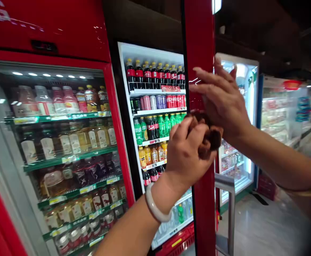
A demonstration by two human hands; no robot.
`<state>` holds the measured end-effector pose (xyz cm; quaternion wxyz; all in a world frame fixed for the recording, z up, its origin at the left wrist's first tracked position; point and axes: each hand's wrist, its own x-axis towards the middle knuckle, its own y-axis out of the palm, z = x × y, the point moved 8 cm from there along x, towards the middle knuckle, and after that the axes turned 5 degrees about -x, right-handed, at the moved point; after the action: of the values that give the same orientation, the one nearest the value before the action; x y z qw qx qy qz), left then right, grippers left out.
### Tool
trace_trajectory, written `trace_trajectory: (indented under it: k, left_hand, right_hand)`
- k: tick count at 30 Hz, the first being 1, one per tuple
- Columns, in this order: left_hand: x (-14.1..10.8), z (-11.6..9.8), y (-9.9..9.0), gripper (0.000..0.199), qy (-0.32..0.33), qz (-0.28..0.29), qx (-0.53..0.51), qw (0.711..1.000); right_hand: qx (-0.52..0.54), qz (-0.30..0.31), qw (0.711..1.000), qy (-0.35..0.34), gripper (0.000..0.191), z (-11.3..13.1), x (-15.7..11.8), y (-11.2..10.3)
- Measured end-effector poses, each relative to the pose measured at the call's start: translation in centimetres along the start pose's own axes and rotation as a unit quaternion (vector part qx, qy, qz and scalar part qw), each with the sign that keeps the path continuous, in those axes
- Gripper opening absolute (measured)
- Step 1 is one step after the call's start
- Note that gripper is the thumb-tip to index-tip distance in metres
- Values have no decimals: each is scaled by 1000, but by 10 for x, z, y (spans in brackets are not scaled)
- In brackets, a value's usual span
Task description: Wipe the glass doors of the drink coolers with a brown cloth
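Note:
My left hand (187, 147), with a pale bangle (155, 206) on its wrist, is closed around a soft, dark brown bunched item (214, 138). Its exact kind cannot be made out. Just above and to the right, my right hand (222, 94) has its fingers stretched out and apart. Both hands are in front of the red edge of a cooler door (202, 199), which stands open. Whether the right fingers touch that edge is unclear. Below them, a metal door handle (231, 209) sticks out on the right.
Behind the hands, a lit drinks cooler (132, 92) holds bottles and cans on several shelves. A red-framed cooler (120, 142) with bottled drinks stands on the left. More lit fridges (251, 128) line the right side, along a grey floor (251, 227).

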<state>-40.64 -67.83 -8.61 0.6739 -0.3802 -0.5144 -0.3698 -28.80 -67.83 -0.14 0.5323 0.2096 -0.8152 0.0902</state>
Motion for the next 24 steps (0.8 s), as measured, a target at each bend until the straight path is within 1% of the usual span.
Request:
trace_trajectory:
  k: [2,3,4,6,8,9,10,12,16,18,21,24]
  left_hand:
    - [-22,10,-6,35,0,2,2,1000]
    - [-28,17,-10,35,4,0,1,1000]
    - [-30,25,-15,34,7,-4,-3,1000]
    - [-26,47,-26,32,0,-14,-14,1000]
    - [-24,71,-36,32,-21,-20,-18,999]
    - [-28,82,-40,33,-35,-21,-14,999]
    - [-36,93,-44,35,-53,-22,-5,998]
    - [-64,113,-51,37,-93,-24,24,995]
    - [-131,154,-60,40,-176,-34,64,982]
    - [-155,175,-64,41,-210,-38,60,975]
    - [-173,212,-72,41,-252,-31,49,966]
    - [-175,253,-83,39,-289,-7,59,955]
  right_hand:
    - [6,17,1000,-11,34,19,-6,19]
    - [6,32,999,-12,36,26,-5,30]
    - [7,41,999,-11,37,30,-2,42]
    - [9,50,999,-7,36,33,8,64]
    - [18,61,998,-4,35,37,14,87]
    - [27,63,998,-6,34,40,12,97]
    - [42,65,997,-9,34,46,6,106]
    - [82,76,994,-17,37,63,-14,124]
    - [169,112,979,-11,60,100,-64,165]
    - [209,125,970,8,66,114,-81,191]
    - [243,142,959,30,63,133,-95,233]
    - [258,170,950,54,57,151,-106,275]
